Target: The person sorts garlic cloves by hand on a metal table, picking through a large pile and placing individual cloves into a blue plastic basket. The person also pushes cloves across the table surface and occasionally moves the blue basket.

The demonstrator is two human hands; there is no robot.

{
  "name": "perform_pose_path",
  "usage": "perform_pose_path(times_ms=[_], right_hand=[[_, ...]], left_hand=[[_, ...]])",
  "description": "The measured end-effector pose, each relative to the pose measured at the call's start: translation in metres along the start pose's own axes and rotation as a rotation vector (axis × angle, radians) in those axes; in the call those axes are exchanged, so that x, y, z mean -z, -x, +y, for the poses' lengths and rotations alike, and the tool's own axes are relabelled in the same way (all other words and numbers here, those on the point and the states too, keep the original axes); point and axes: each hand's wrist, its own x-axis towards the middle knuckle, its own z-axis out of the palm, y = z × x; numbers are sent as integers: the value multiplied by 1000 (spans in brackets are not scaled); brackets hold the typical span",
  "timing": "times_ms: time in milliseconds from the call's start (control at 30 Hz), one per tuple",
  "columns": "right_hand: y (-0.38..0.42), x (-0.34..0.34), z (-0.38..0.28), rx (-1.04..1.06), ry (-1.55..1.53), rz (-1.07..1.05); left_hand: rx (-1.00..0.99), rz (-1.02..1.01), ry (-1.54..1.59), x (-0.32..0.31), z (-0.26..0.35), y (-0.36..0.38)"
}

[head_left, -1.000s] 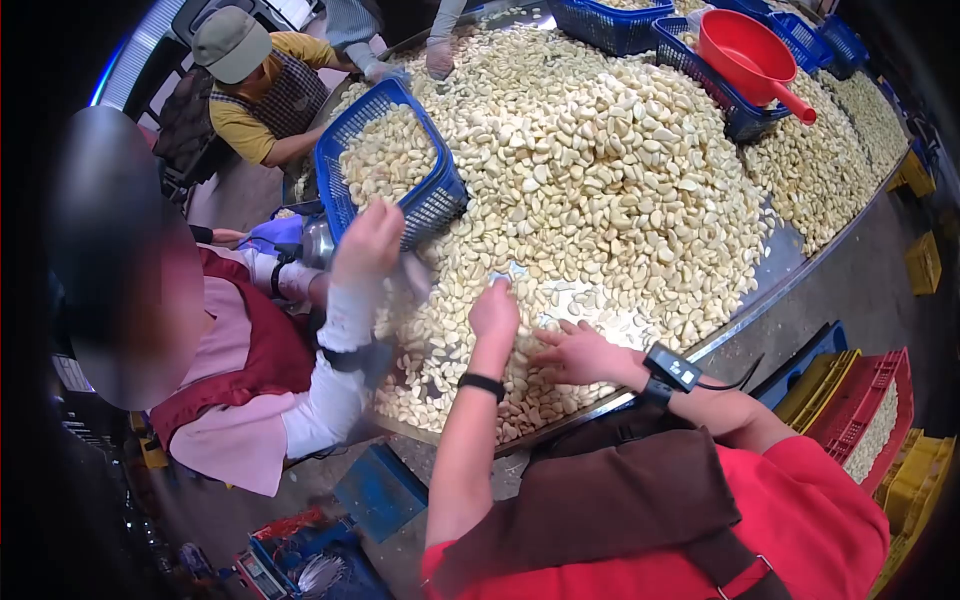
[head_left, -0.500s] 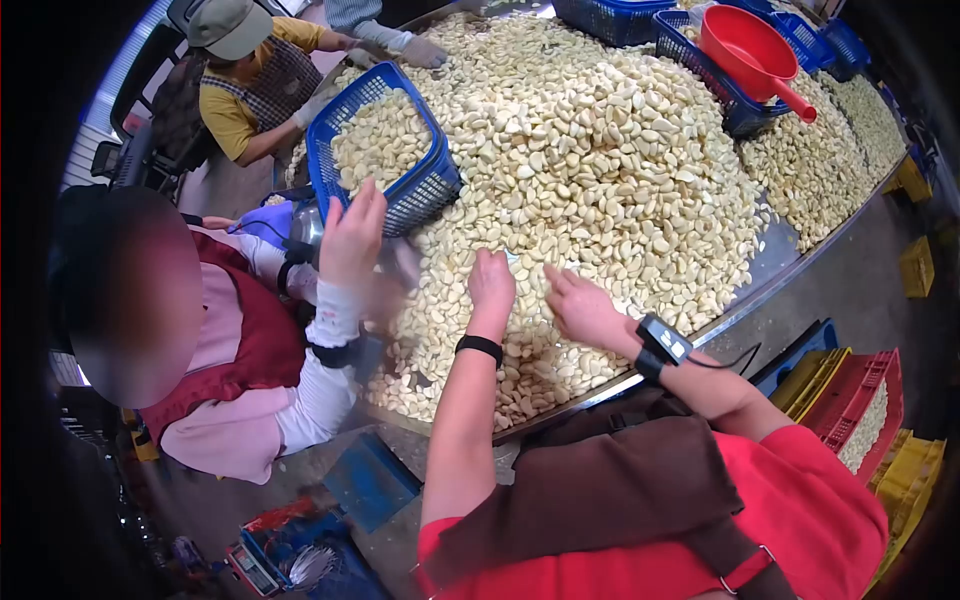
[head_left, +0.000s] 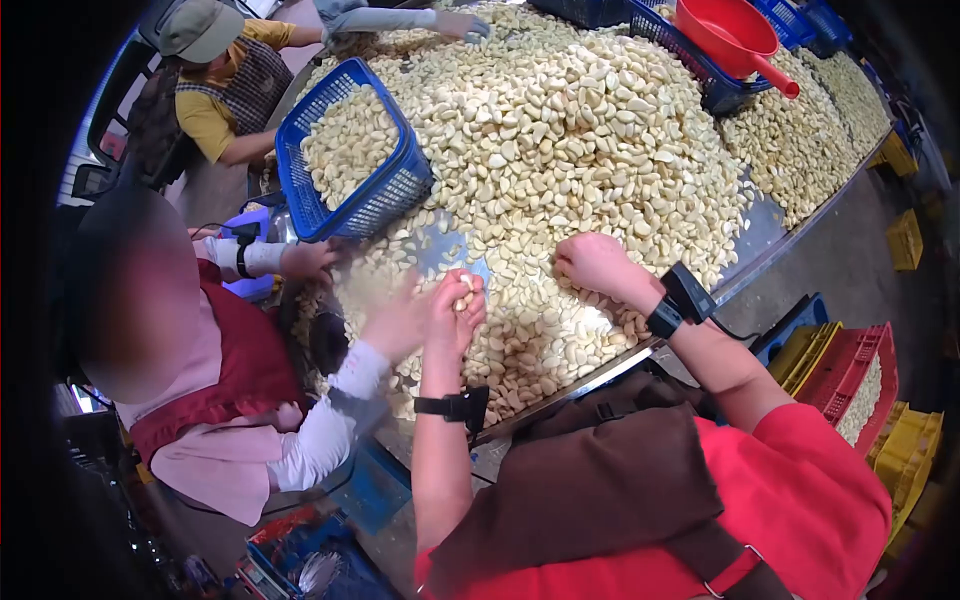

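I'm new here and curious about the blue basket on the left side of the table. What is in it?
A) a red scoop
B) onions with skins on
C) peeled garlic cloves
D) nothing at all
C: the blue basket leaning on the heap is filled with pale peeled garlic cloves, the same as the heap on the table.

Head view, steeply down, close

A big shiny metal table holds a huge pile of peeled garlic cloves. Blue baskets sit on the pile. One basket holds a red scoop.
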Motion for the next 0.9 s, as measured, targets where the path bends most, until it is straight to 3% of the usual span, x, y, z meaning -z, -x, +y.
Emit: perform_pose_path(times_ms=[33, 133, 200, 267, 300, 367, 400, 467, 500, 533, 600, 633, 700, 733, 800, 900], right_hand=[[-4, -3, -7, 10, 12, -44], [-6, -40, -23, 124, 171, -116], [0, -72, -26, 231, 130, -61], [12, -88, -23, 280, -105, -106], [17, -70, -31, 146, -1, -270], [15, -38, -24, 117, 39, -360], [14, -16, -16, 68, -48, -317], [4, 12, 3, -52, 2, 32], [1, 17, 20, 87, 103, 344], [-6, 18, 29, 151, 154, 472], [-5, 0, 23, 164, 174, 306], [-2, -29, 30, 245, 225, 464], [22, -37, 13, 235, 216, 288], [35, -34, 4, 229, 154, 157], [55, -31, 3, 403, -147, -85], [56, 9, 1, 186, -410, -230]], left_hand=[[-32, -191, 330, -4, 6, 13], [-5, -164, 230, -19, -1, 25], [34, -108, 70, -33, -8, 31], [349, -32, -515, -36, -32, 25], [345, -26, -515, -24, -44, 21], [31, 217, -1258, 5, -64, 19], [169, 291, -1321, 14, -47, 21], [24, 412, -1327, 33, -28, 14], [-160, 525, -1362, 25, -12, 6], [-347, 633, -1387, 16, 5, -6], [-530, 784, -1348, 17, 23, -48], [-552, 785, -1350, 23, 28, -65], [-389, 717, -1528, 35, 34, -96], [-398, 715, -1522, 36, 34, -101], [-262, 660, -1603, 39, 29, -106], [-220, 612, -1524, 46, 29, -107]])
